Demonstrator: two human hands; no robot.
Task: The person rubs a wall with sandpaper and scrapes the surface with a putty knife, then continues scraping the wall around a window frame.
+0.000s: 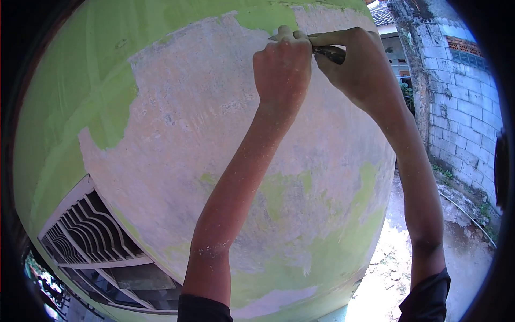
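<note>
Both my hands are raised to the upper part of a wall (193, 107), where green paint (260, 17) borders a bare, pale patch. My right hand (357, 67) is closed around the dark handle of a scraper (331, 53). Just left of it, my left hand (284, 67) has its fingers bent together at the scraper's front end, by the edge of the green paint. Most of the blade is hidden behind my left hand; a small pointed tip shows beside its fingers.
A window with a white frame and curved bars (96, 231) is at the lower left. On the right stand a grey block wall (461, 107) and a rough post (416, 70). Pale rubble (389, 263) and a thin hose (469, 214) lie on the ground.
</note>
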